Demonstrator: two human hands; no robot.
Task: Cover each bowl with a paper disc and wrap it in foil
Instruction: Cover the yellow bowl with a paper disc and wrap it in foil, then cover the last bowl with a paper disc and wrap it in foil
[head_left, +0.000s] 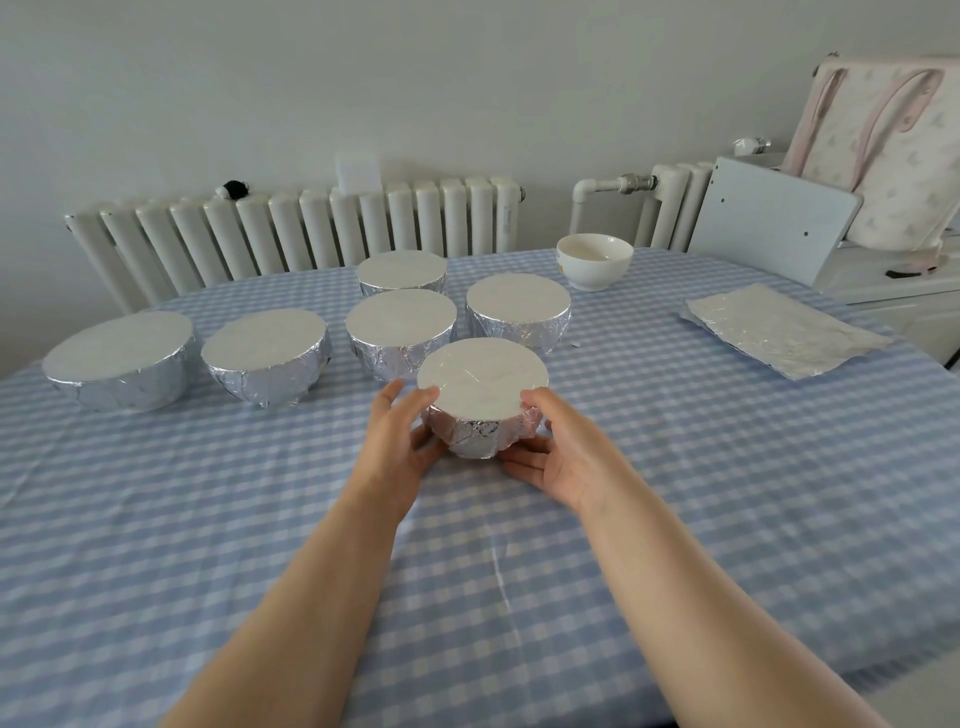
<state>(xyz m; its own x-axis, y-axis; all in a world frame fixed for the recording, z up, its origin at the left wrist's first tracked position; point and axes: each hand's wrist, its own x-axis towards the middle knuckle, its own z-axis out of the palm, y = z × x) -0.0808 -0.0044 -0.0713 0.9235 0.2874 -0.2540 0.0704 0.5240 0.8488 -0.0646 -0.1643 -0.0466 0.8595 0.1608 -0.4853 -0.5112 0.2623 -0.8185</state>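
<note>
Foil-wrapped bowl (480, 410), centre of the frame, sits on the worktop (675, 467) between my two hands. Its flat round top is smooth, pale and matt; the sides below are crinkled silver foil, tapering to a narrow base.

My left hand (402, 441) cups the bowl's left side, fingers curled round the foil wall, thumb up near the rim. My right hand (550, 452) clasps the right side, thumb lying on the edge of the top, fingers curved under the lower wall. Both forearms reach in bare from the bottom of the frame.

Five more wrapped bowls (400, 332) stand above and to the left of it, same flat tops and wrinkled foil skirts; the two at far left look wider. One bare white bowl (595, 260), glossy ceramic, stands uncovered at upper centre-right. A flat rectangular sheet of foil (784, 327), lightly creased, lies at right, well apart from the bowls.

The worktop carries a blue-and-white checked cloth with soft fold lines. A white ribbed radiator (311, 234) runs along the wall behind.
</note>
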